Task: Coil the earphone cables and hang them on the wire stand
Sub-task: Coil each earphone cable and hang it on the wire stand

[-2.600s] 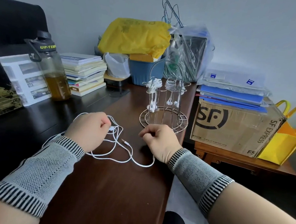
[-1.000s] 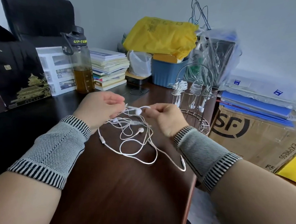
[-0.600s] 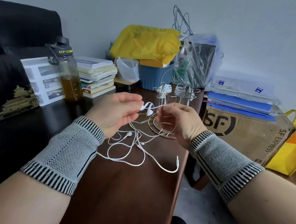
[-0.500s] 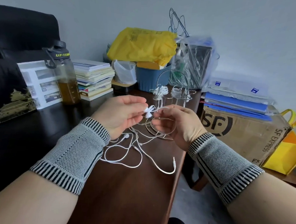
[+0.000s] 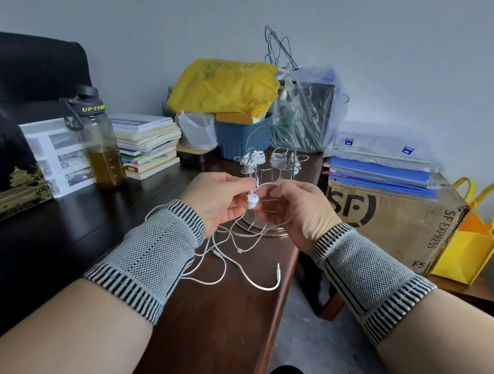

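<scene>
Grey wall behind; dark brown wooden surface (image 5: 217,315), glossy, cluttered along its far edge. Left hand (image 5: 214,198) and right hand (image 5: 297,211) are raised just in front of the wire stand (image 5: 264,188), each in a knitted grey wristband. Both pinch the thin white earphone cable (image 5: 235,261) near its earbuds (image 5: 251,201), which hang between the fingertips; each grip is closed on the cord. The rest droops in loose loops onto the surface, the metal plug (image 5: 278,268) lying near the right edge. Coiled white sets (image 5: 250,161) hang from the stand's arms. Compared with 0.5 s ago: the hands are closer together and the earbuds now point downward.
</scene>
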A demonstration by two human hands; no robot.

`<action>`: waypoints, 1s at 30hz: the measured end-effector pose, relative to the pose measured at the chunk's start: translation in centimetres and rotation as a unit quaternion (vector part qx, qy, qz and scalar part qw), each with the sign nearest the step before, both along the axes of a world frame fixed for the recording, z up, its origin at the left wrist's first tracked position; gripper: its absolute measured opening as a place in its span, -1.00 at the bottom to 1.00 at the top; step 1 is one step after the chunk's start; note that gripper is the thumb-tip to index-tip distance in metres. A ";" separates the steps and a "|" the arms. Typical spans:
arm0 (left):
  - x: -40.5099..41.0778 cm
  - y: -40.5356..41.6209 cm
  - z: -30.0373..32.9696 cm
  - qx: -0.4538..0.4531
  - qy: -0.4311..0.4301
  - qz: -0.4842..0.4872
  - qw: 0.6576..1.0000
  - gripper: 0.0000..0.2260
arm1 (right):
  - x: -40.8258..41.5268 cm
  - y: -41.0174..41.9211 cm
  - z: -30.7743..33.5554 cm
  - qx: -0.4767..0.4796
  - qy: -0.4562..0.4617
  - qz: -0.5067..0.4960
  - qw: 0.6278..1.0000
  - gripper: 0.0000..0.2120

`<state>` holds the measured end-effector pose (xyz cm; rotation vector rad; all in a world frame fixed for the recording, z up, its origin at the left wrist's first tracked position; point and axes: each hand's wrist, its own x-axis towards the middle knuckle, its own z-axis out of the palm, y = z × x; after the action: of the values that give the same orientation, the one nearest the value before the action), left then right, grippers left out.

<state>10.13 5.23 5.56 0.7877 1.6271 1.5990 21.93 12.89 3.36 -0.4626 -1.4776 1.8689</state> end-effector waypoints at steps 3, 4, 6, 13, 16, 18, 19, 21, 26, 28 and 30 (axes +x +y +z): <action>0.3 0.1 0.1 -0.034 0.011 0.000 0.999 -0.89 | 0.4 -0.1 0.1 0.014 -0.001 -0.007 1.000 -0.73; 0.4 0.1 0.3 -0.048 0.017 -0.002 0.999 -0.89 | 0.5 0.0 0.1 0.016 -0.002 -0.009 1.000 -0.72; 0.6 0.1 0.5 -0.072 0.028 -0.008 0.997 -0.91 | 0.8 0.0 -0.1 0.014 -0.001 -0.012 1.000 -0.71; 0.4 0.2 2.1 0.015 -0.072 0.086 0.994 -0.93 | 2.9 0.6 -0.6 0.108 -0.088 -0.039 0.989 -0.71; 0.4 0.0 3.3 0.068 -0.163 0.086 0.980 -0.98 | 3.9 0.7 -0.6 0.274 -0.257 -0.033 0.926 -0.76; 1.0 0.0 3.7 0.075 -0.171 0.065 0.980 -0.97 | 4.2 0.8 0.2 0.304 -0.258 -0.080 0.914 -0.62; 1.4 0.1 3.8 0.072 -0.162 0.055 0.983 -0.98 | 4.2 0.7 0.7 0.299 -0.220 -0.107 0.922 -0.53; 2.2 0.1 3.9 0.067 -0.143 0.035 0.987 -0.95 | 4.1 0.6 1.9 0.270 -0.146 -0.120 0.944 -0.46; 4.2 0.1 5.0 0.098 -0.125 -0.009 0.987 -0.90 | 3.9 -0.3 3.9 0.366 -0.100 -0.134 0.915 -0.68; 4.7 0.1 5.4 0.102 -0.120 -0.016 0.987 -0.93 | 4.0 -0.1 4.4 0.437 -0.126 -0.176 0.873 -0.75; 5.0 -0.2 5.7 0.085 -0.095 -0.025 0.991 -0.96 | 4.2 0.2 4.8 0.476 -0.142 -0.196 0.845 -0.78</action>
<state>15.10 5.07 11.28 0.7315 1.3403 1.7380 26.14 13.11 8.19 -0.4939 -2.0859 0.6055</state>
